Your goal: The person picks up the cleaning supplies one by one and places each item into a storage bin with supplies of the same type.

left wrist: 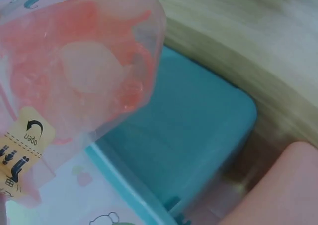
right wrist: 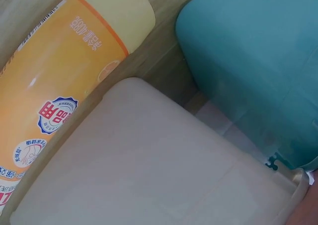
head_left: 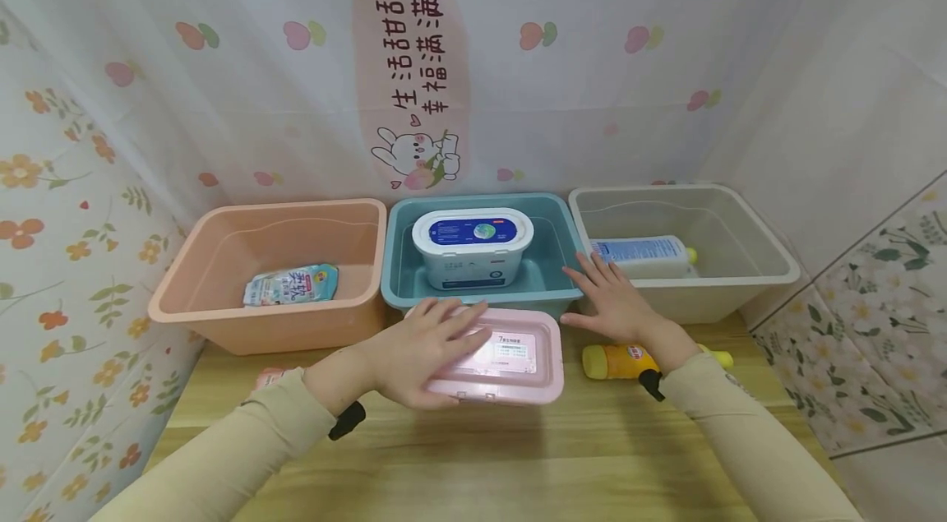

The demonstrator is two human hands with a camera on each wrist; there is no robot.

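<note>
In the head view, my left hand (head_left: 425,353) lies over the left part of a pink lidded box (head_left: 543,362), fingers spread across its lid and thumb at the near edge. The left wrist view shows the box's translucent side (left wrist: 89,76), with orange-red contents and an "open" sticker (left wrist: 22,145). My right hand (head_left: 614,300) is held with fingers spread, right of the box, fingertips by the adjoining rims of the teal bin (head_left: 403,275) and the grey bin (head_left: 769,275). A yellow-orange bottle (head_left: 617,362) lies under the right wrist.
The peach bin (head_left: 192,275) at left holds a soft blue-white packet (head_left: 292,285). A white tub (head_left: 473,267) stands in the teal bin. A white bottle (head_left: 644,255) lies in the grey bin. Something pinkish (head_left: 272,376) lies partly behind the left forearm on the wooden table (head_left: 473,464).
</note>
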